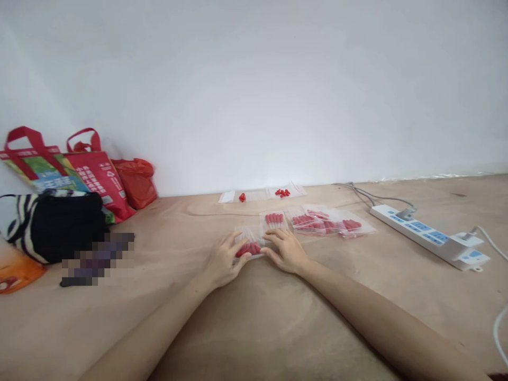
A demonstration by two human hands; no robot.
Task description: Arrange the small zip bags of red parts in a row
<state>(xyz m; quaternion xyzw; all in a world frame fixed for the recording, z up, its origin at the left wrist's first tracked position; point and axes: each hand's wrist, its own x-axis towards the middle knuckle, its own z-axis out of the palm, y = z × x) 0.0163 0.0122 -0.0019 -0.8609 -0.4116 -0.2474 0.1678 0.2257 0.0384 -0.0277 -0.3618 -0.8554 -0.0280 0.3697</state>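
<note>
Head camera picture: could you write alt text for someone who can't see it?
A person's left hand and right hand frame a clear bag of red items on a wooden tabletop. More such bags lie beyond; a white power strip sits right, shopping bags left.

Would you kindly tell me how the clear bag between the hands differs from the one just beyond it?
The near bag lies between the left hand and right hand; the far bag lies beyond it. The near bag's red ends sit toward its near side; the far bag's, toward its far side. Both look clear, with red-ended pieces.
</note>
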